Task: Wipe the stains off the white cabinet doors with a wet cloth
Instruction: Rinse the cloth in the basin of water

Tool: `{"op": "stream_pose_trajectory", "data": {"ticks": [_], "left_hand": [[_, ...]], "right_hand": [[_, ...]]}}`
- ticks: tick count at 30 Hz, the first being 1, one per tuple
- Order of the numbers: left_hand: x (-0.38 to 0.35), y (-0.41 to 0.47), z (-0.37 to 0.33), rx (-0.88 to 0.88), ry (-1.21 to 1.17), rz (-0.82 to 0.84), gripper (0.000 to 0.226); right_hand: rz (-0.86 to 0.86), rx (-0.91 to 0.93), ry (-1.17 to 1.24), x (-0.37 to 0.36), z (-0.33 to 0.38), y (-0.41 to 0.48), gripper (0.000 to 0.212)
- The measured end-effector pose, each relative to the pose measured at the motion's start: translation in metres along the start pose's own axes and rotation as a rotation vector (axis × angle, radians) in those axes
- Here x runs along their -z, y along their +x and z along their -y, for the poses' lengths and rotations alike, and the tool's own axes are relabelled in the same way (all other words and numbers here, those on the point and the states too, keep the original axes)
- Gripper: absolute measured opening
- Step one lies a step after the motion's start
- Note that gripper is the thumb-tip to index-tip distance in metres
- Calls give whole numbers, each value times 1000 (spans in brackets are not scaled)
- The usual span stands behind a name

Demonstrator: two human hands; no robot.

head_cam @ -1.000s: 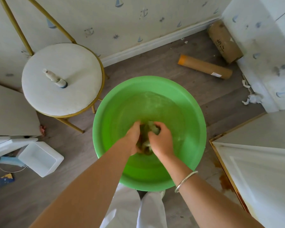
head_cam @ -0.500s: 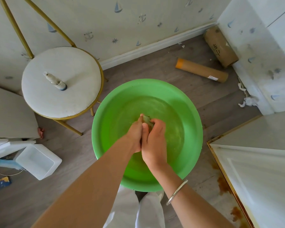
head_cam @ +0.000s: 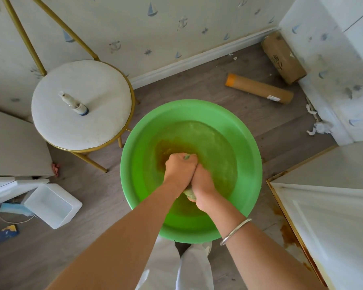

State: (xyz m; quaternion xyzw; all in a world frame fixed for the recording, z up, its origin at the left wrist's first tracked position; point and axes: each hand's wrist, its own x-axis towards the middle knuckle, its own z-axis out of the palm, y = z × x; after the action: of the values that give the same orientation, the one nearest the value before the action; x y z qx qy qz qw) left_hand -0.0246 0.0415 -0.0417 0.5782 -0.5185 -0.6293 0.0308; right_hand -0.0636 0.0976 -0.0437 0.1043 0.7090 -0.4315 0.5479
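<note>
**A:** Both hands are over the green basin (head_cam: pixel 252 143), pressed side by side above the water.

**B:** And the cloth (head_cam: pixel 189 193)?

**A:** It's wrapped up inside them. The left hand (head_cam: pixel 179 170) is a tight fist round the far end, with a green scrap poking out past the knuckles. The right hand (head_cam: pixel 202 183) is curled round the near end, and a wad bulges out below its palm. There's a silver bangle (head_cam: pixel 235 231) on that wrist.

**B:** What about the water?

**A:** Murky, brownish under the fists and clearer toward the far wall of the basin.

**B:** Where's the cabinet door (head_cam: pixel 331 227)?

**A:** Off to the right, white and gold-edged, well apart from the cloth. Brown stains (head_cam: pixel 287 233) run beside its near edge. The basin rim sits between hands and door.

**B:** And on the left?

**A:** A round white stool (head_cam: pixel 96 124) on gold legs, just beside the basin, with a small bottle (head_cam: pixel 74 104) on the seat. Nearer, a white plastic box (head_cam: pixel 52 206) lies on the wood floor. By the far skirting are a cardboard tube (head_cam: pixel 259 88) and a fatter brown roll (head_cam: pixel 283 57).
</note>
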Motion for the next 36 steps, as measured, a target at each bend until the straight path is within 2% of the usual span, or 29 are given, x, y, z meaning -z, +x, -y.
{"op": "stream_pose_trajectory", "data": {"ticks": [2,4,5,7,8,9,12,14,17,19,21,24,25,27,28,30,31,32,34,36], "left_hand": [[0,-4,-2,-95,155,78,33],[2,-6,-6,-80,143,196,22],[6,-5,-5,-38,60,229,19],[14,4,3,-7,-72,181,39],[17,10,9,-24,-12,157,51],[18,16,16,-48,110,155,58],[13,23,33,-101,465,169,47],[14,23,39,-67,514,103,40],[23,22,43,-36,612,45,42],[25,22,40,-33,724,125,49],[28,22,35,-20,763,225,63],[30,22,25,98,509,282,92],[29,21,21,96,428,256,93],[24,16,13,28,360,203,73],[22,12,9,-14,351,198,58],[20,-2,-1,-114,386,213,37],[20,-9,-8,-185,434,227,32],[20,-15,-13,-257,479,242,30],[19,-28,-23,-343,493,280,26],[17,-39,-35,-358,428,326,27]], "right_hand": [[153,-140,196,9,7,1,43],[130,-173,184,20,11,7,51],[52,-130,62,26,11,13,50],[-209,106,-251,38,7,23,28],[-324,244,-411,42,5,23,29],[-367,365,-575,45,2,22,40],[-245,604,-1157,47,-13,24,51],[-164,586,-1387,48,-23,27,54],[-144,487,-1483,51,-26,29,63],[-115,458,-1484,51,-29,28,68],[-96,421,-1422,49,-31,27,75],[18,318,-1165,43,-32,24,88],[57,270,-1055,40,-31,26,89],[112,135,-850,37,-25,23,85],[137,67,-664,38,-21,21,79],[166,-79,-74,43,-11,12,55],[188,-160,246,48,-6,7,45],[199,-214,465,54,-5,6,39],[212,-261,592,61,-3,2,37],[255,-283,632,59,-1,0,47]]}}
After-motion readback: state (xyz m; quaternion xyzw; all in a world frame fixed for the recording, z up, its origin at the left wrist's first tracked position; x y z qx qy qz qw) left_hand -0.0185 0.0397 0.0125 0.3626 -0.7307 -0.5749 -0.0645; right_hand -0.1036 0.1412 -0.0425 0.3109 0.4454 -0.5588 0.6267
